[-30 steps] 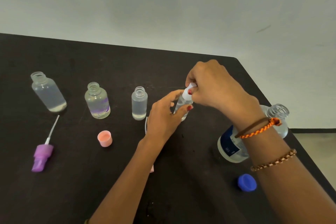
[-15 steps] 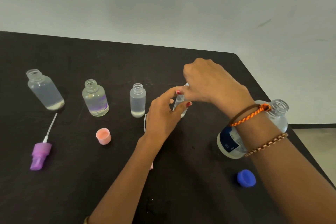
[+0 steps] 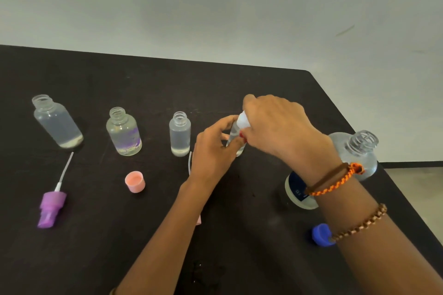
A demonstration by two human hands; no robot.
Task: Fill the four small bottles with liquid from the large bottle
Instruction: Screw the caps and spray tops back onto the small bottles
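White cap (image 3: 242, 120), seemingly gripped, both hands (image 3: 275, 124)

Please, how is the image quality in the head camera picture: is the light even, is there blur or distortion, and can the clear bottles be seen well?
Head view: soft, even light with faint shadows on the dark table; wide-angle bending tilts the leftmost small bottle outward; the right hand looks slightly soft; the clear large bottle shows only pale edges, partly hidden by the wrist.

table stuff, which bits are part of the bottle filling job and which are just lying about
In the job: large bottle, three open small bottles, fourth small bottle in both hands.
Lying about: purple sprayer, pink cap, blue cap.
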